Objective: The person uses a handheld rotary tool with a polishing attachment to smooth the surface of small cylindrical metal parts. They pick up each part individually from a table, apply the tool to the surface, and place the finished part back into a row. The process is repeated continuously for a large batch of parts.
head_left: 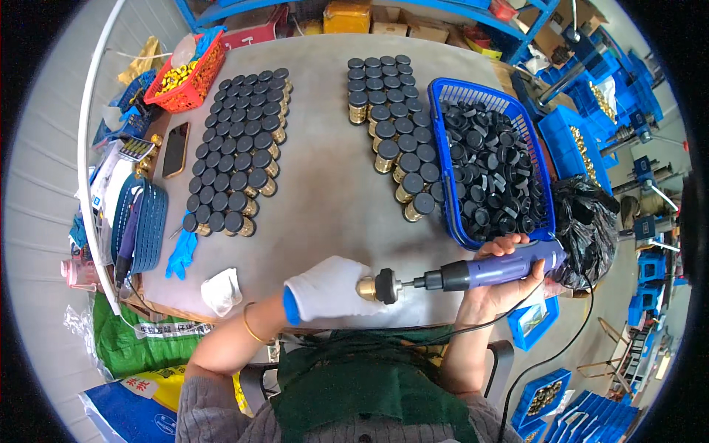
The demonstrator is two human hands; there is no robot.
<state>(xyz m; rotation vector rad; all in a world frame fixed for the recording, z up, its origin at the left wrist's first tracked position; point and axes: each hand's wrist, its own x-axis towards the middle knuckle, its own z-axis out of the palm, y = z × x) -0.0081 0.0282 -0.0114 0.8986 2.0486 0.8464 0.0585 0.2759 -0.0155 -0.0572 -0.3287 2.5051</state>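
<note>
My left hand [331, 286], in a white glove, is closed around a brass fitting [365, 288]. A round black cap [385, 286] sits on the fitting's right end. From the right, my bare right hand [490, 301] grips a purple electric screwdriver [484, 272], held level with fingers wrapped around its body. The bit points left and meets the cap's face; its tip is hidden there. Beyond my hands stand two blocks of upright black-topped brass fittings, one on the left [242, 142] and one on the right [406, 144].
A blue basket [445, 184] full of black caps stands at the right, beside a black plastic bag [587, 225]. Along the left are a red basket [210, 74], a phone [176, 150], a dark blue basket [153, 221] and a blue glove [181, 255]. A white cloth-like piece [221, 292] lies near the front edge.
</note>
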